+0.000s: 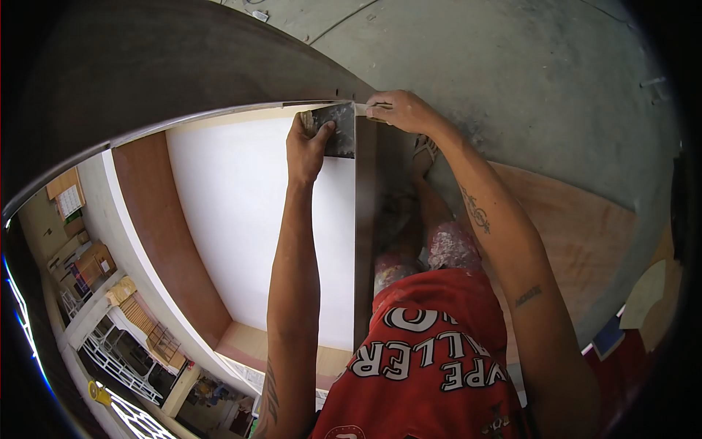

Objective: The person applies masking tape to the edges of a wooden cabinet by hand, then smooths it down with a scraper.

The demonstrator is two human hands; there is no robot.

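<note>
My left hand (307, 146) is closed on a dark, flat putty plate (341, 135) with pale smears on its face, thumb pressed on the front. The plate's right side lies against the narrow front edge of an upright dark panel (365, 219). On the other side of that panel, near its top corner, my right hand (404, 111) pinches a thin, pale-edged scraper (377, 112), mostly hidden by the fingers. Both hands are just below the long dark top board (219, 66) of a cabinet. Behind my left forearm shows the cabinet's white inner panel (241, 212).
A brown side panel (172, 234) bounds the cabinet at left. To the right, a wooden sheet (563, 241) lies on the grey concrete floor (526, 80). Stacked boards and boxes (95, 260) stand far left. A cable (344, 22) crosses the floor beyond the top board.
</note>
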